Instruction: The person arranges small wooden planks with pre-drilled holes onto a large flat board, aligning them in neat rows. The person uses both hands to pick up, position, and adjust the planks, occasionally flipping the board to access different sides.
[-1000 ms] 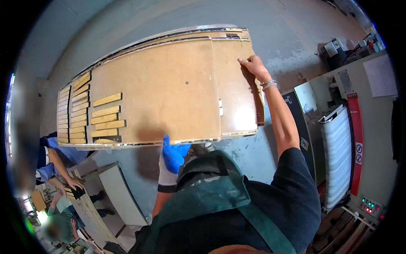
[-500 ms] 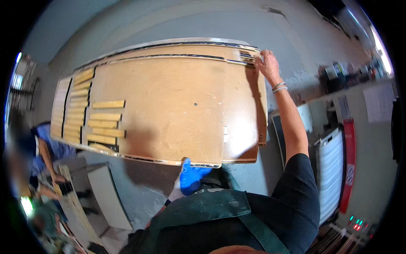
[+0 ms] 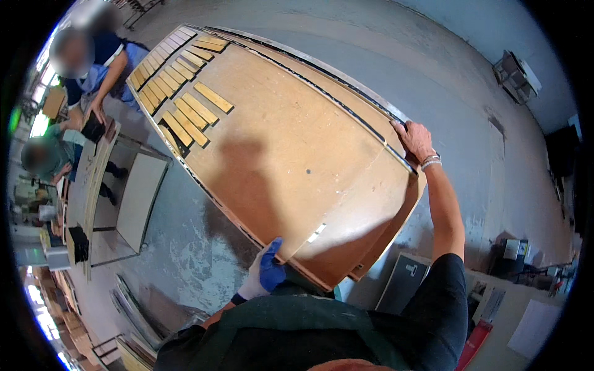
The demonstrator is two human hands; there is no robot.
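Note:
A large light-brown wooden board (image 3: 272, 123) with dark-edged sides stretches out in front of me, slanting from near right to far left. My left hand (image 3: 265, 272), in a blue and white glove, grips its near edge; the thumb lies on top and the other fingers are mostly hidden. At the right-hand edge my bare right hand (image 3: 413, 141) has its fingers curled over the rim. Toward the far end lie several short wooden strips (image 3: 179, 127) with black ends, set in rows. Beneath, at the near end, another brown panel (image 3: 383, 238) sticks out.
At the left a worktable (image 3: 93, 179) stands beside a person (image 3: 111, 68) whose hand rests on a black block (image 3: 93, 128). A second person (image 3: 59, 154) is behind it. Grey floor (image 3: 192, 266) surrounds the board. A dark flat case (image 3: 405, 281) is at lower right.
My view has turned, and the board now lies slanted, its far end higher in the picture. Both hands stay at its edges. The strips remain on it.

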